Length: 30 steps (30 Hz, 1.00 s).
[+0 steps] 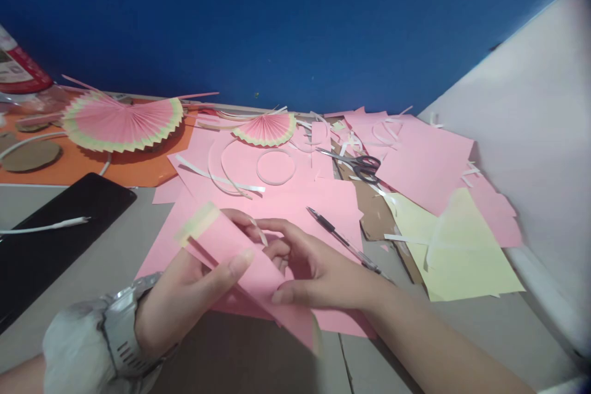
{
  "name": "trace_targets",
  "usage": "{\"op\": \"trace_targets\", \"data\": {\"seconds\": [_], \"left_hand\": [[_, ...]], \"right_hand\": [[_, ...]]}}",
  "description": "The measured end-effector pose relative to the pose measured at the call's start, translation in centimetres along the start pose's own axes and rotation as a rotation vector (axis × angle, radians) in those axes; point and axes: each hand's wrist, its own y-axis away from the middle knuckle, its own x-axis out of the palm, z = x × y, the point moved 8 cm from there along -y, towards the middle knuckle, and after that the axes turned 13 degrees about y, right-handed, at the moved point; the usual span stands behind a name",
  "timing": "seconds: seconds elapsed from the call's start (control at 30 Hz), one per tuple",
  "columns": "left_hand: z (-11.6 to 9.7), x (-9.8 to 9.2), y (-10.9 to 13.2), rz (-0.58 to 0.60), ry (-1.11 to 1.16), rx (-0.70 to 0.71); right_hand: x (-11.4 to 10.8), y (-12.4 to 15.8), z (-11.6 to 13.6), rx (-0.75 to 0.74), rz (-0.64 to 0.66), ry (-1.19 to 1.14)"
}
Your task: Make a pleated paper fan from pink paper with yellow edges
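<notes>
A folded strip of pink paper (263,274) with pale yellow ends slants across the front of the view. Both hands hold it. My left hand (207,277) grips it near the upper end, thumb flat on its face and fingers behind. My right hand (314,265) pinches the lower part, thumb in front, its other fingers curled behind the paper and partly hidden. A thin pale strip shows by the fingertips between the hands. Beneath lie pink sheets (332,197), with a black pen (344,239) just beyond my right hand.
Pleated pink paper fans (122,123) with yellow edges lie at the back left and middle. Scissors (362,164) rest among paper scraps. A yellow sheet (475,258) lies right, a black phone (60,234) with a white cable left. A blue wall (277,24) closes the back.
</notes>
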Motion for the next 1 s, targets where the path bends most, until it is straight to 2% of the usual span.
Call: {"op": "trace_targets", "data": {"seconds": [0.23, 0.3, 0.37, 0.43, 0.5, 0.8, 1.0], "left_hand": [[0.2, 0.7, 0.3, 0.098, 0.038, -0.052], [0.5, 1.3, 0.4, 0.166, 0.115, -0.104], [0.9, 1.7, 0.6, 0.198, 0.286, -0.177], [1.2, 2.0, 0.5, 0.187, 0.499, -0.248], [1.4, 2.2, 0.3, 0.169, 0.613, -0.285], [0.8, 1.7, -1.2, 0.025, 0.549, -0.144], [1.0, 1.3, -1.3, -0.059, 0.504, -0.189]], "right_hand": [[-0.1, 0.1, -0.1, 0.073, -0.027, 0.105], [0.0, 0.2, 0.1, 0.066, -0.032, 0.132], [0.2, 0.2, 0.3, 0.06, -0.026, 0.151], [0.4, 0.2, 0.3, 0.065, -0.026, 0.167], [0.4, 0.1, 0.2, 0.076, -0.039, 0.192], [0.4, -0.3, 0.2, 0.037, -0.151, 0.274], [0.6, -0.3, 0.1, -0.039, -0.134, 0.214]]}}
